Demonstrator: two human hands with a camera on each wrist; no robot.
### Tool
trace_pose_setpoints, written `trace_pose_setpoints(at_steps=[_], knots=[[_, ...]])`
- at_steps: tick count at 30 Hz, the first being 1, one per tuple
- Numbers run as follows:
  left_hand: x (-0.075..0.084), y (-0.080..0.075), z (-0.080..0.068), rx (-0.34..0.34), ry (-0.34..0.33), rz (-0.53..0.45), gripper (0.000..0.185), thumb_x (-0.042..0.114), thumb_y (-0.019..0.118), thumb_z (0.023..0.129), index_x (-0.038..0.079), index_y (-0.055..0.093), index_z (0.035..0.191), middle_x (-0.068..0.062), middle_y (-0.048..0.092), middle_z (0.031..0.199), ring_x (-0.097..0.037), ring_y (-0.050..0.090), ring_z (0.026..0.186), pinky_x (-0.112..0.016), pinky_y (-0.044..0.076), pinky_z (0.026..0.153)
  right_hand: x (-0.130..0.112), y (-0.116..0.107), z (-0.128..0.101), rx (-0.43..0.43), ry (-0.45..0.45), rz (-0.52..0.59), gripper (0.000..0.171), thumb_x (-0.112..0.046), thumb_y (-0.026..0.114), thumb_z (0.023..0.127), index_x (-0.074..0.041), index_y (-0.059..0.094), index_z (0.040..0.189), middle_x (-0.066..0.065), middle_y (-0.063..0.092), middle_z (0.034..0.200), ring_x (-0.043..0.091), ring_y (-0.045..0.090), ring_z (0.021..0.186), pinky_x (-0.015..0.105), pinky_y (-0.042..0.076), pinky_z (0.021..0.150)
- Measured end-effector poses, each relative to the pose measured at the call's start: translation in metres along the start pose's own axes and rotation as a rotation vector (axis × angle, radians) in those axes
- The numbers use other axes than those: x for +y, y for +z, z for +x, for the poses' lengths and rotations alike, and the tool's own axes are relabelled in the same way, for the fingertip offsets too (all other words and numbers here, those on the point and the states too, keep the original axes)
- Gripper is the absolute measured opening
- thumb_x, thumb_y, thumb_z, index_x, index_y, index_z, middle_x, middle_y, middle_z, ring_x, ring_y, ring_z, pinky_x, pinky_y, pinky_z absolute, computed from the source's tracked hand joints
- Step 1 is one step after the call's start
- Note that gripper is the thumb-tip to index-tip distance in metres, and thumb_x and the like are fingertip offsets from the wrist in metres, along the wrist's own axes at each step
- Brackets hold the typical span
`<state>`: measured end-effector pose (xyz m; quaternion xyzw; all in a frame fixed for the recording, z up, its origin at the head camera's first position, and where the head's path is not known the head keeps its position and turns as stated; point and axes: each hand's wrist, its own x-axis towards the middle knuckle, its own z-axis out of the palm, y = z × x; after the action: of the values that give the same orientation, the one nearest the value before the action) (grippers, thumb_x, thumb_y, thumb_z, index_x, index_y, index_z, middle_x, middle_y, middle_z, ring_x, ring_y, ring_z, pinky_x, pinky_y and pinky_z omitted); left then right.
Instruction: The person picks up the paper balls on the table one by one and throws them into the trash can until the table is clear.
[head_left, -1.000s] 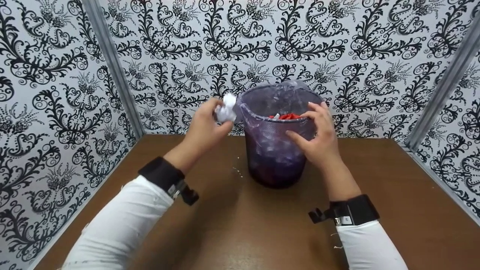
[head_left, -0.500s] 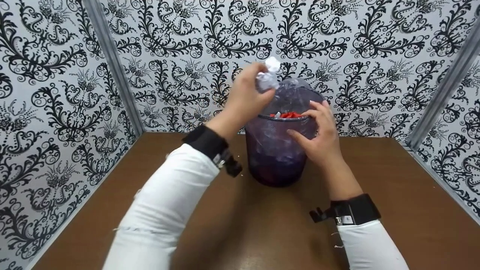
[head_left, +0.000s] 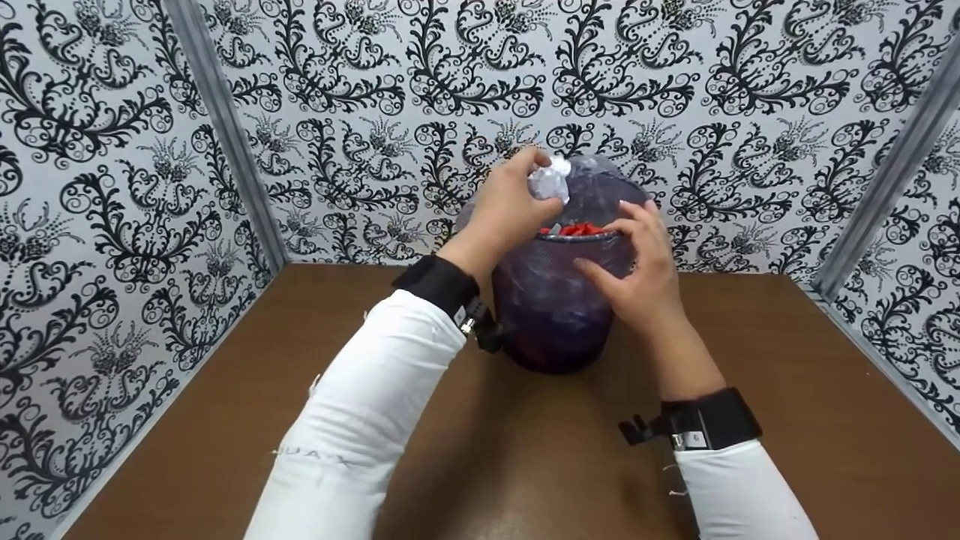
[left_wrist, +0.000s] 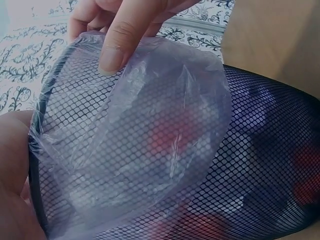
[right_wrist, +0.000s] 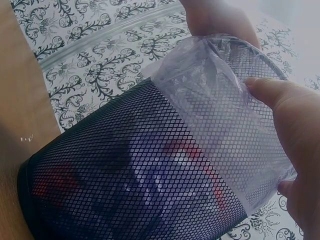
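A dark mesh waste bin (head_left: 555,322) stands upright on the table, with a thin translucent plastic liner (left_wrist: 200,110) folded over its rim. My left hand (head_left: 510,199) pinches a crumpled white piece of paper (head_left: 551,182) between thumb and fingers, right over the bin's mouth. My right hand (head_left: 643,270) grips the bin's rim on its right side, thumb outside against the liner and fingers over the edge. Inside the bin, red crumpled pieces (head_left: 581,229) show near the top. More red and pale contents show through the mesh in both wrist views.
The brown wooden table (head_left: 772,360) spreads around the bin. A white wall with black scroll patterns (head_left: 360,135) rises behind and at both sides. Small white specks (right_wrist: 27,139) lie on the table beside the bin.
My left hand has carried the crumpled paper from left of the bin up and rightward, then lowered it over the mouth. My right hand has stayed on the rim.
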<state>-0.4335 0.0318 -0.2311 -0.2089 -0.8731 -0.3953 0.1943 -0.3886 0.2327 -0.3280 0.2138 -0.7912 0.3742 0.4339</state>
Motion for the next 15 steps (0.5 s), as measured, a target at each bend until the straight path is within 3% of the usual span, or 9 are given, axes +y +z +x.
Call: trace_pose_setpoints(at_steps=[8,12,15], knots=[[-0.003,-0.001,-0.001,-0.041,-0.052,-0.016,0.058,0.028,0.079,0.078,0.03,0.051,0.129,0.003,0.061,0.117,-0.012,0.06,0.088,-0.025,0.05,0.073,-0.001,0.001,-0.001,0.0,0.008,0.005,0.052,-0.037,0.086,0.071,-0.012,0.061,0.109,0.004,0.048,0.144,0.032,0.023,0.145,0.048,0.01,0.119],[-0.007,-0.001,-0.003,-0.031,-0.033,0.026,0.052,0.036,0.076,0.08,0.032,0.053,0.126,0.004,0.061,0.12,-0.011,0.058,0.096,-0.029,0.049,0.081,0.0,0.002,-0.001,0.015,-0.013,0.01,0.052,-0.035,0.087,0.071,-0.01,0.061,0.109,0.007,0.049,0.142,0.033,0.025,0.144,0.047,0.011,0.119],[-0.012,-0.003,-0.006,0.0,0.017,0.067,0.044,0.045,0.072,0.082,0.03,0.057,0.121,0.005,0.062,0.12,-0.01,0.057,0.103,-0.029,0.047,0.088,0.0,0.002,0.0,0.021,-0.021,0.011,0.051,-0.035,0.087,0.07,-0.011,0.062,0.108,0.009,0.05,0.142,0.034,0.025,0.144,0.047,0.011,0.119]])
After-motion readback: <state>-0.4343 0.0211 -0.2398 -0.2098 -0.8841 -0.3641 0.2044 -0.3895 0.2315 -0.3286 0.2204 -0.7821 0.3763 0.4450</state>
